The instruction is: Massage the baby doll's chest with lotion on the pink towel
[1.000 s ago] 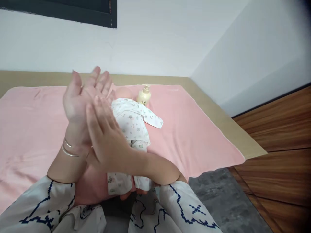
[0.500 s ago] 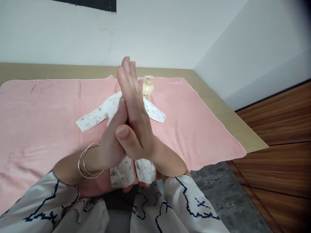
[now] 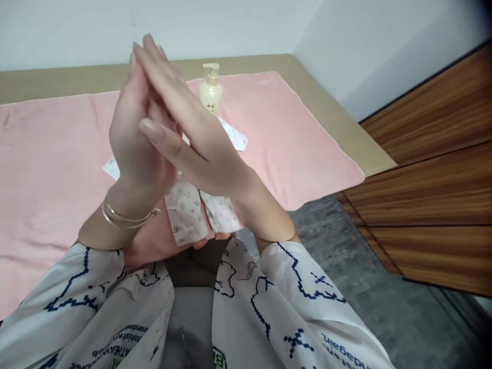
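Clothing [image 3: 186, 215], partly hidden, lies beneath the straight-fingered hands [image 3: 202, 146], which seem to touch.

Premises: an indoor room of domestic character, arranged for infant care; whether a private home or a care room cannot be determined. Evidence as follows. At 2 o'clock, the pale edge of a bench [image 3: 338, 123] shows beneath a soft pink blanket [image 3: 307, 148]. At 8 o'clock, infant-sized printed trousers [image 3: 186, 215] lie on the blanket. At 11 o'clock stands a cream pump bottle [image 3: 210, 96]. Plain white walls [image 3: 238, 25] meet at 1 o'clock. Wood-grain panels [image 3: 430, 189] occupy 3 o'clock; grey mottled flooring [image 3: 326, 230], 4 o'clock.
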`<move>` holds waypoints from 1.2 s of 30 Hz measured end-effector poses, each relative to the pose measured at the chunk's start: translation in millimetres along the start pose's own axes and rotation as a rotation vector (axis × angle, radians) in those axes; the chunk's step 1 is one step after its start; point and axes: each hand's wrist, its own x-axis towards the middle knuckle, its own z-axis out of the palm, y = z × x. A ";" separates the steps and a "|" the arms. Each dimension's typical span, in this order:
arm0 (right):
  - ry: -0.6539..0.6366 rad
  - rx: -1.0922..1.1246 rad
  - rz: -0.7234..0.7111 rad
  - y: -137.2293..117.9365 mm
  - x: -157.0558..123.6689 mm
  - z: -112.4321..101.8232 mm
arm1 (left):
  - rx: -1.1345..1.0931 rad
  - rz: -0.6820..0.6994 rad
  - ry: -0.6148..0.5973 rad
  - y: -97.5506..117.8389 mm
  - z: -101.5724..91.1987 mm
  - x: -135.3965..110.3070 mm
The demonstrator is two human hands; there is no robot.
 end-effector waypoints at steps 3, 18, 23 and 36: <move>0.024 0.139 0.101 -10.8 -45.2 -9.5 | -0.060 0.101 -0.264 -5.7 -10.1 -2.1; 1.330 0.141 0.809 -25.7 -283.3 22.1 | 0.069 -0.714 -0.476 -32.4 -10.0 -57.0; 1.438 0.284 0.814 -32.1 -314.8 31.1 | 0.037 -0.694 -0.422 -38.4 -17.9 -68.4; 1.299 0.367 1.238 -1.4 -378.5 92.1 | 0.042 -0.785 -0.284 -44.1 -37.4 -96.9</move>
